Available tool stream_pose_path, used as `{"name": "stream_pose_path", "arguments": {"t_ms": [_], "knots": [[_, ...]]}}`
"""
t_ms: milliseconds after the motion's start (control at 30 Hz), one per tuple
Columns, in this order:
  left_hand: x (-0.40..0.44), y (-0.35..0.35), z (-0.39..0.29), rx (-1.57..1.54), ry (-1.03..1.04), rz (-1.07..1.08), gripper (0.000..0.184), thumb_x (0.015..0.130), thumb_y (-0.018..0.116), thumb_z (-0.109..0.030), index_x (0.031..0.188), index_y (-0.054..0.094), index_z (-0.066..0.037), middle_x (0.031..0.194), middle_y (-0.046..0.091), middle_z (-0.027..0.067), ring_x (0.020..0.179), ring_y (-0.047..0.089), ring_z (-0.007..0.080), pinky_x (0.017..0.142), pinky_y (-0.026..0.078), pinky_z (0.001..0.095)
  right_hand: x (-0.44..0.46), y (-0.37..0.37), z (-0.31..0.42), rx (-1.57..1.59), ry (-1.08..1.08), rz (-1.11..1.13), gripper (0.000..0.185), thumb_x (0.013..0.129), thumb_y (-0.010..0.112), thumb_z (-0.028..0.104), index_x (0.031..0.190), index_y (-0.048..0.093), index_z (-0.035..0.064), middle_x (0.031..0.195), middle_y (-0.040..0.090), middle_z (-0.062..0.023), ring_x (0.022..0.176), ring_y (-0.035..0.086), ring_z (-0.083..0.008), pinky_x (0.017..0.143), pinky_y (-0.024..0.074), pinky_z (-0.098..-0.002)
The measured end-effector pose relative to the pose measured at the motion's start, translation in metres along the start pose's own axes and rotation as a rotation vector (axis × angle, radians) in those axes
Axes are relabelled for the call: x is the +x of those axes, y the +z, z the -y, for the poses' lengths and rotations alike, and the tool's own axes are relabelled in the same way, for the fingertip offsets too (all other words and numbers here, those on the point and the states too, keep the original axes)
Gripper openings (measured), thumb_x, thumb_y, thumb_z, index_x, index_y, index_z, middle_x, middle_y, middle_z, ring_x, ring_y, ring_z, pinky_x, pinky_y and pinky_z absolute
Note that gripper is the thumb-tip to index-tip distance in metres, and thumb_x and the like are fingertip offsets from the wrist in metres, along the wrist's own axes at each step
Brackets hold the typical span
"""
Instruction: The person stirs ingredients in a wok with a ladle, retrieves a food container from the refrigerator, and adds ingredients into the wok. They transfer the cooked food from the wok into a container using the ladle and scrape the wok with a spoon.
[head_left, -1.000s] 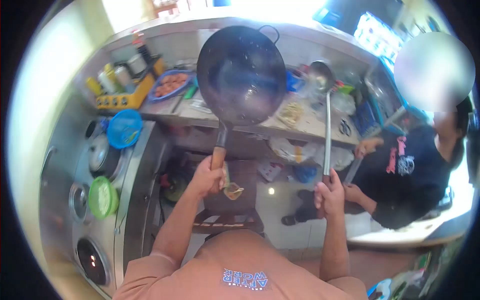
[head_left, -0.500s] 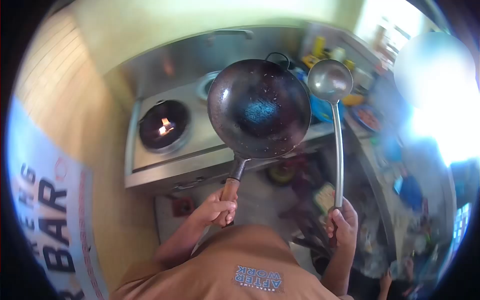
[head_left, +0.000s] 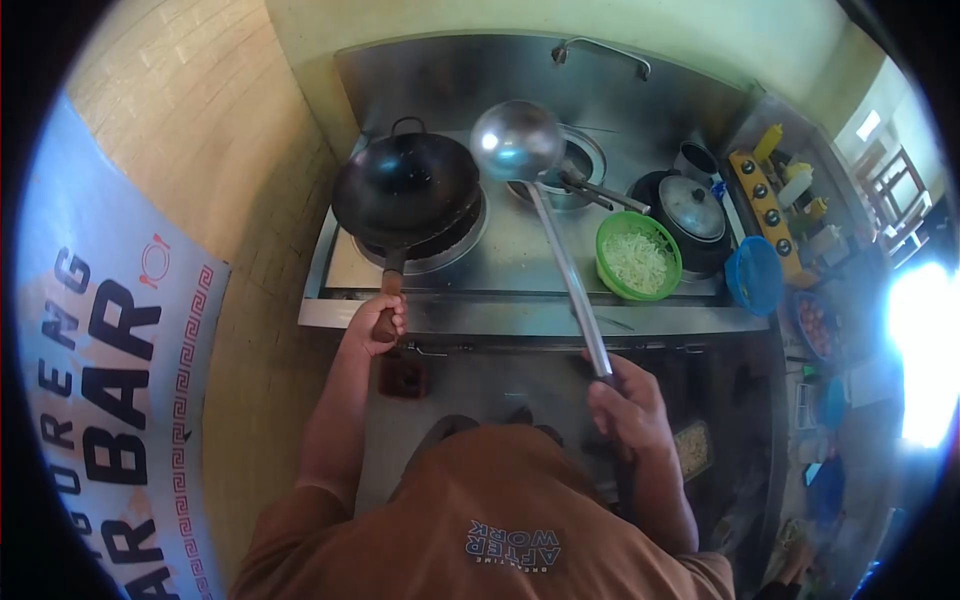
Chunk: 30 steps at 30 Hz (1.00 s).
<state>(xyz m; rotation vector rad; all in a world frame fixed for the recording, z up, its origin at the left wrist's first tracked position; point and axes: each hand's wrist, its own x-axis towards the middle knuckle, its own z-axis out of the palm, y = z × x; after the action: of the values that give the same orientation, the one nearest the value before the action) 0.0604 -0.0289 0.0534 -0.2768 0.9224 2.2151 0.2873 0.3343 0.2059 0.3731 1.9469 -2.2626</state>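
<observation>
My left hand (head_left: 378, 322) is closed round the wooden handle of a dark wok (head_left: 405, 190). The wok is over the left burner (head_left: 462, 245), covering most of it; whether it touches the burner I cannot tell. My right hand (head_left: 632, 402) grips the dark handle end of a long metal ladle (head_left: 572, 275). Its round bowl is raised in front of the stove's middle, just right of the wok. Behind the ladle a round metal vessel (head_left: 590, 160) holds utensils with long handles.
A green basket of shredded pale vegetable (head_left: 605, 265), a lidded pot (head_left: 693, 208) and a blue bowl (head_left: 754, 275) stand on the stove's right. Beyond are a yellow rack with bottles (head_left: 760, 200) and a side counter. A faucet (head_left: 610, 48) juts from the back; a banner (head_left: 110, 400) hangs left.
The view has turned from the counter and another person to the stove. The wok has moved left over the burner, and the ladle now tilts to the left. Both hands keep their holds.
</observation>
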Motion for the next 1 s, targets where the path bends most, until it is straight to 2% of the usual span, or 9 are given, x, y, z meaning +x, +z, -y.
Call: {"name": "stream_pose_path", "arguments": {"t_ms": [400, 500, 600, 667, 767, 800, 833, 900, 1000], "knots": [[0.065, -0.067, -0.043, 0.178, -0.133, -0.114, 0.019, 0.089, 0.061, -0.018, 0.101, 0.056, -0.004, 0.079, 0.058, 0.0036, 0.066, 0.056, 0.0126, 0.06, 0.047, 0.0297, 0.14, 0.148, -0.057, 0.042, 0.039, 0.191, 0.019, 0.096, 0.059, 0.018, 0.103, 0.059, 0.0001, 0.069, 0.056, 0.0001, 0.054, 0.051, -0.0053, 0.046, 0.0418, -0.022], [0.067, -0.055, -0.039, 1.144, 0.457, -0.381, 0.027, 0.097, 0.054, -0.03, 0.104, 0.06, -0.004, 0.085, 0.059, 0.0004, 0.078, 0.055, 0.0095, 0.069, 0.046, 0.0265, 0.159, 0.184, -0.065, 0.064, 0.025, 0.144, 0.021, 0.096, 0.058, 0.018, 0.108, 0.059, 0.0004, 0.072, 0.057, 0.0004, 0.055, 0.052, -0.0054, 0.047, 0.0427, -0.0223], [0.044, -0.024, -0.038, 0.858, 0.52, -0.136, 0.043, 0.098, 0.054, -0.033, 0.122, 0.055, 0.002, 0.095, 0.062, 0.0046, 0.079, 0.056, 0.0088, 0.071, 0.045, 0.0239, 0.173, 0.216, -0.087, 0.017, -0.027, 0.122, 0.022, 0.096, 0.059, 0.018, 0.109, 0.059, 0.0006, 0.07, 0.057, 0.0001, 0.054, 0.051, -0.0056, 0.048, 0.0433, -0.0239], [0.022, 0.025, -0.034, 0.678, 0.313, -0.215, 0.022, 0.099, 0.053, -0.025, 0.106, 0.057, -0.004, 0.09, 0.059, 0.0031, 0.079, 0.056, 0.0116, 0.073, 0.048, 0.0271, 0.183, 0.228, -0.101, -0.12, -0.07, 0.143, 0.025, 0.095, 0.06, 0.019, 0.112, 0.059, 0.0007, 0.07, 0.058, -0.0009, 0.054, 0.052, -0.0058, 0.048, 0.044, -0.0253], [0.021, 0.035, -0.037, 0.359, 0.304, -0.159, 0.014, 0.098, 0.056, -0.021, 0.089, 0.049, -0.012, 0.079, 0.052, 0.0007, 0.072, 0.055, 0.0138, 0.062, 0.048, 0.0289, 0.195, 0.178, -0.115, -0.541, -0.237, 0.141, 0.026, 0.094, 0.062, 0.026, 0.101, 0.067, 0.0018, 0.08, 0.067, -0.0086, 0.068, 0.06, -0.016, 0.066, 0.0509, -0.0353], [0.015, 0.032, -0.047, 0.338, 0.274, -0.114, 0.014, 0.097, 0.056, -0.021, 0.09, 0.049, -0.012, 0.077, 0.05, 0.0001, 0.068, 0.054, 0.0126, 0.058, 0.047, 0.0281, 0.192, 0.145, -0.112, -0.493, -0.017, 0.032, 0.034, 0.093, 0.061, 0.033, 0.102, 0.067, 0.0012, 0.087, 0.069, -0.0187, 0.084, 0.067, -0.033, 0.077, 0.0511, -0.042], [0.008, 0.022, -0.06, 0.312, 0.245, -0.071, 0.014, 0.097, 0.057, -0.021, 0.091, 0.048, -0.012, 0.075, 0.049, -0.0006, 0.065, 0.053, 0.0114, 0.054, 0.045, 0.0273, 0.208, 0.09, -0.173, -0.623, -0.203, -0.206, 0.031, 0.092, 0.06, 0.03, 0.104, 0.067, 0.0016, 0.099, 0.067, -0.0203, 0.095, 0.065, -0.034, 0.084, 0.0501, -0.0424], [0.003, 0.012, -0.085, 0.338, 0.225, -0.071, 0.015, 0.097, 0.057, -0.022, 0.093, 0.047, -0.012, 0.072, 0.046, -0.0015, 0.058, 0.049, 0.0092, 0.048, 0.041, 0.0263, 0.2, -0.025, -0.204, -0.927, -0.057, -0.624, 0.031, 0.087, 0.068, 0.024, 0.111, 0.064, 0.0037, 0.101, 0.067, -0.015, 0.094, 0.066, -0.0274, 0.084, 0.0511, -0.0385], [-0.007, 0.013, -0.104, 0.488, 0.198, -0.181, 0.017, 0.097, 0.058, -0.025, 0.094, 0.047, -0.012, 0.068, 0.043, -0.0023, 0.05, 0.043, 0.0071, 0.041, 0.036, 0.0251, 0.181, -0.115, -0.198, -1.273, -0.127, -0.74, 0.04, 0.078, 0.073, 0.02, 0.115, 0.062, 0.0076, 0.11, 0.062, -0.0149, 0.104, 0.059, -0.0343, 0.089, 0.047, -0.0444]]}}
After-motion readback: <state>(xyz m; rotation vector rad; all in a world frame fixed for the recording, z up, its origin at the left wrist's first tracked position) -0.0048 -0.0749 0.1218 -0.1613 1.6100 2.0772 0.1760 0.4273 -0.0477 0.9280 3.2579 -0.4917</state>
